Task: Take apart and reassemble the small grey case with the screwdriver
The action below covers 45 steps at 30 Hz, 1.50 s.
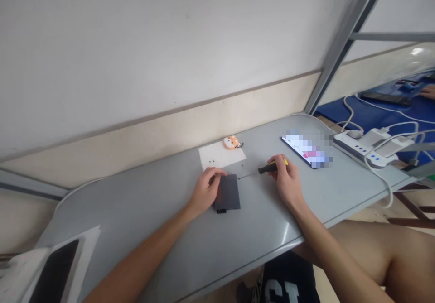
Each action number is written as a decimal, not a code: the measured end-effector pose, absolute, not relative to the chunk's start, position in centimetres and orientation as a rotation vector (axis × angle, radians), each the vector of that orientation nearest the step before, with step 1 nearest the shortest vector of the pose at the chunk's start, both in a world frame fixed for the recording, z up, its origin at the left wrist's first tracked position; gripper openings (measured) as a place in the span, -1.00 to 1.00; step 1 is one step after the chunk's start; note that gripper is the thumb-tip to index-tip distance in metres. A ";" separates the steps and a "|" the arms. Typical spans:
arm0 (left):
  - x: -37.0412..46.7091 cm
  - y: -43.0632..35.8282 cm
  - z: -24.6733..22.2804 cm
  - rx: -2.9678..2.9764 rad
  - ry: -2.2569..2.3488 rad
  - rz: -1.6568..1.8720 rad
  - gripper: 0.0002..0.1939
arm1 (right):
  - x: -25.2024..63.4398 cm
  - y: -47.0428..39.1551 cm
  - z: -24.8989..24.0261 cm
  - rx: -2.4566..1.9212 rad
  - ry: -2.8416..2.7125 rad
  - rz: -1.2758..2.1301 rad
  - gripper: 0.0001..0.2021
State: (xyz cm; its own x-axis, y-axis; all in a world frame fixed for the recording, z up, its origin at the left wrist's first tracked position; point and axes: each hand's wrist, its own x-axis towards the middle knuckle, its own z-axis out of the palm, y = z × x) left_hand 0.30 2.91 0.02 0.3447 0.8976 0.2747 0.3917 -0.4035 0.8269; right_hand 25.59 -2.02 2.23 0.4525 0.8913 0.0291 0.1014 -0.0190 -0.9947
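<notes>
A dark grey flat box (231, 193) lies on the grey table, with a small black part sticking out of its near edge. My left hand (207, 187) grips it by the left side, fingers bent over the upper left corner. In my right hand (287, 180) is a screwdriver (263, 169) with a black and yellow handle, held nearly level. Its thin shaft points left, and the tip is close to the box's upper right edge; whether they touch I cannot tell. Beyond the box, a white paper sheet (217, 156) carries a few tiny dark screws (211, 161).
An orange and white animal-face tape measure or keychain (231, 142) sits on the paper. A lit phone (302, 151) lies right, before a white power strip (365, 149) with cables. A dark-screened device (56, 271) is at lower left. Another person's hand (428, 91) shows far right.
</notes>
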 end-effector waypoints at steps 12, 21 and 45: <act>0.8 2.4 0.6 1.988 1.172 0.963 -0.92 | 26.0 -1.4 0.5 -1.449 -0.865 0.654 -0.60; 1.1 2.3 0.8 1.701 1.275 0.996 -0.81 | 25.5 -1.9 1.6 -1.368 -0.995 0.858 -0.55; -2.8 6.8 -0.1 2.156 1.550 0.917 -0.82 | 25.4 -2.0 1.8 -1.260 -0.987 1.018 -0.54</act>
State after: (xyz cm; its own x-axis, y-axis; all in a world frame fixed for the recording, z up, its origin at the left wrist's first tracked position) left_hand -2.79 6.77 -0.13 0.2006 0.9301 0.3076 0.7174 -0.3533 0.6005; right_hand 25.41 -1.97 1.79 0.2622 0.9648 0.0221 -0.0525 0.0371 -0.9979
